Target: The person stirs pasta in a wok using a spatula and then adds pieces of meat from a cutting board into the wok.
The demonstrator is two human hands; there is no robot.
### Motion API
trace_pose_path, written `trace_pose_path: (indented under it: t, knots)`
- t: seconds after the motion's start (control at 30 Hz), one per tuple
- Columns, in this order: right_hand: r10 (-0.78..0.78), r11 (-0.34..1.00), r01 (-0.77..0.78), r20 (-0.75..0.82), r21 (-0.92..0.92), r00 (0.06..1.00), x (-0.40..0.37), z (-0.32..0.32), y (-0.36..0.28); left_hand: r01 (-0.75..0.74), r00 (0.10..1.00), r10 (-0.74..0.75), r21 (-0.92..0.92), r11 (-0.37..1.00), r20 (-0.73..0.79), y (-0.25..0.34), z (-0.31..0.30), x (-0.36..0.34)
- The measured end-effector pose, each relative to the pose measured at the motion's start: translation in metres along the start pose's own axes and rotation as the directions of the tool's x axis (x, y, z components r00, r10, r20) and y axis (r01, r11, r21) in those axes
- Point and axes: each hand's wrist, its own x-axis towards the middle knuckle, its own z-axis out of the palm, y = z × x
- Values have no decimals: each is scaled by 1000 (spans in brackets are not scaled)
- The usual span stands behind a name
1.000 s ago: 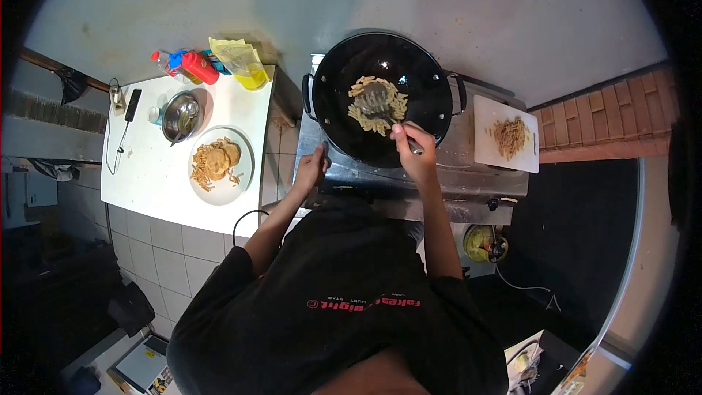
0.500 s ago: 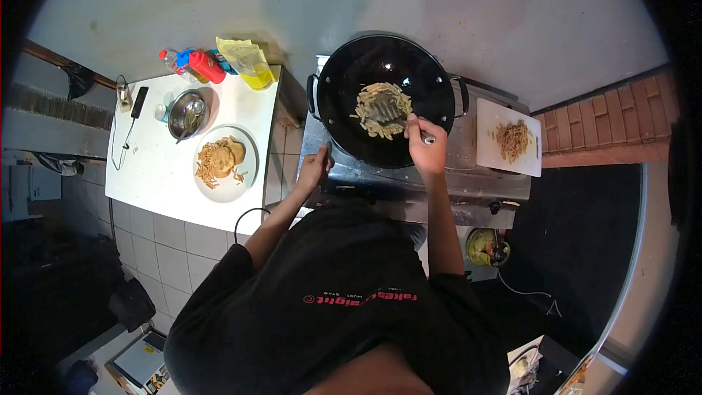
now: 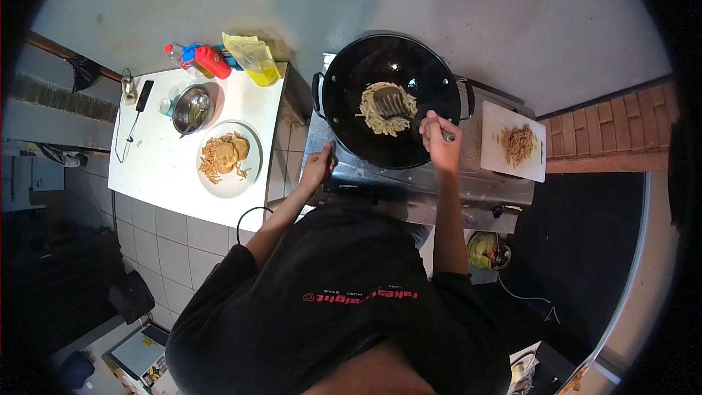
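Note:
My right hand (image 3: 442,143) is closed round the handle of a slotted spatula (image 3: 392,102). The spatula's ridged head rests among pale strips of food like cut fries (image 3: 380,126) in the middle of a large black wok (image 3: 351,139). The wok has two side handles and sits on a steel stove (image 3: 439,183). My left hand (image 3: 319,167) is at the stove's front left edge, below the wok's left handle, with a finger stretched out. It holds nothing that I can see.
Right of the wok, a white cutting board (image 3: 491,139) bears browned strips. On the white table (image 3: 153,190) at left stand a plate (image 3: 219,189) of food, a metal bowl (image 3: 192,102), a red bottle (image 3: 212,63) and a yellow packet (image 3: 252,58). A gas cylinder (image 3: 482,250) stands below.
My right hand has moved slightly right and back toward me with the spatula. The spatula head has turned and lies differently on the strips. My left hand stays at the stove edge.

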Motion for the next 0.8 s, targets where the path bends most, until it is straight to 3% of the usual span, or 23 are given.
trace_pose_path:
  t: [0.07,0.13,0.2,0.27,0.3,0.4,0.47,0.67,0.73,0.8]
  knots:
    - [30,998,-31,28,50,999,2,4,12,-35,999,35,-22,999,-6,2,1,1]
    - [-159,987,159,-6,-12,987,2,15,20,-58,998,58,-47,997,4,1,3,4]
    - [-169,985,170,9,-23,986,1,13,18,-68,998,69,-74,995,10,1,1,4]
    - [113,993,-113,7,40,994,1,6,13,45,999,-45,-12,999,11,2,-1,3]
    - [212,961,-210,9,179,977,2,5,5,47,999,-47,-10,999,8,1,-1,2]
    - [210,921,-187,-31,341,977,2,6,-15,-10,1000,10,-32,999,-5,0,1,2]
    - [195,923,-175,-23,343,981,3,1,-16,-7,1000,7,1,1000,-23,0,1,2]
    - [171,981,-177,83,83,982,-10,-1,-39,53,999,-54,-21,998,-6,3,0,-1]
    - [-48,997,54,109,-58,993,-11,6,-28,33,999,-34,-32,999,-15,0,0,3]
    - [-28,994,40,121,-99,992,-14,12,-25,58,998,-57,-48,997,16,-2,-3,6]
